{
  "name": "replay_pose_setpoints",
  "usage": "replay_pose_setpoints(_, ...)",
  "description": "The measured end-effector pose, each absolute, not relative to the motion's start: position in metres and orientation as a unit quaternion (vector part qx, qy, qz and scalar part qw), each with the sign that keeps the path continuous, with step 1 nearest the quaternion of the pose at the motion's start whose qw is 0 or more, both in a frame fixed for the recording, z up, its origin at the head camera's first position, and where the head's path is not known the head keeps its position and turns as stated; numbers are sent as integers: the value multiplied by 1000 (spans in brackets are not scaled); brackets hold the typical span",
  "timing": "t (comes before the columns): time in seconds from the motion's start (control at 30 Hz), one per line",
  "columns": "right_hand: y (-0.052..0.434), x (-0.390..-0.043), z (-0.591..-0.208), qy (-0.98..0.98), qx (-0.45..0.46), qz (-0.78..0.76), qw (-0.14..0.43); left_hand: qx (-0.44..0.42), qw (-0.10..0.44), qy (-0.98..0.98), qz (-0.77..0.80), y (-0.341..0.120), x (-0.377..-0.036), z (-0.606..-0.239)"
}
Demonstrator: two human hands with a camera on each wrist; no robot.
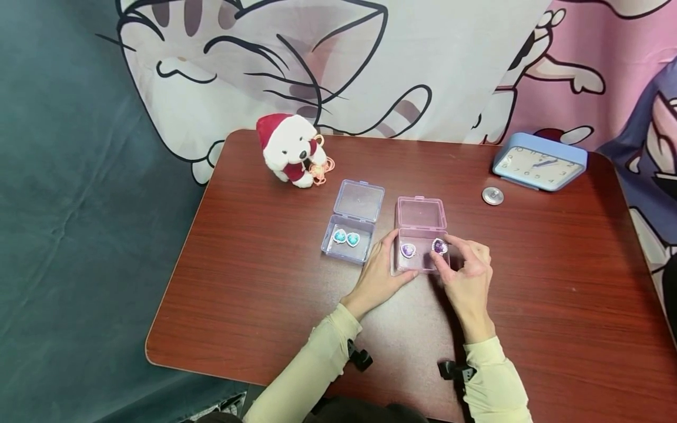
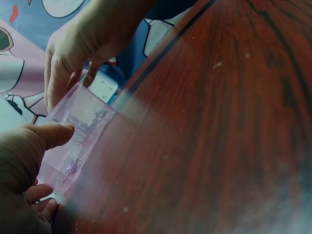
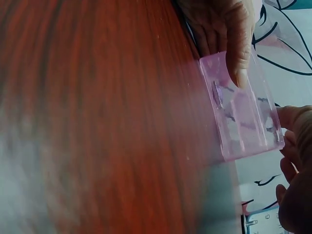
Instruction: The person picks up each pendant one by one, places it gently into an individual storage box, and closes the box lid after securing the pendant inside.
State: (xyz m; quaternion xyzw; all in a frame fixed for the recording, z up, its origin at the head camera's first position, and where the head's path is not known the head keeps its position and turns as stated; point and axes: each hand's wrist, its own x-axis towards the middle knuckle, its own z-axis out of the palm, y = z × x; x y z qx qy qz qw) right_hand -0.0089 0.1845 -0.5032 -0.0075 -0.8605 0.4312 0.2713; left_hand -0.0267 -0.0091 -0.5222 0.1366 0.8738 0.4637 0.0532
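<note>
Beside the pink box (image 1: 421,235), I'm bracing it with my spread left hand (image 1: 378,276) — my right hand (image 1: 465,271) is pinching a purple gem (image 1: 439,245) over it.

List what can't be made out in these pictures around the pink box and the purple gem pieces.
- Purple gem piece held by the right hand: head view, fingers cover its underside.
- Pink box contents: right wrist view, blurred.
- Second purple piece: head view, too small to identify.
- Pink box's near corner: left wrist view, left hand hides it.
</note>
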Motion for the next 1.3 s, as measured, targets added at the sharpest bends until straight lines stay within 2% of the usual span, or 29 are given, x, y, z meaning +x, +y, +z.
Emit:
replay_pose_setpoints(0.37, 182, -9, -505, -868, 1, 430, 248, 134, 58, 875, 462, -10, -26, -520)
replay_pose_setpoints(1.03, 181, -10, -505, -872, 3, 421, 250, 130, 56, 875, 462, -10, -26, -522)
replay_pose_setpoints(1.3, 183, -15, -498, -846, -59, 455, 272, 131, 58, 874, 464, -10, -25, -522)
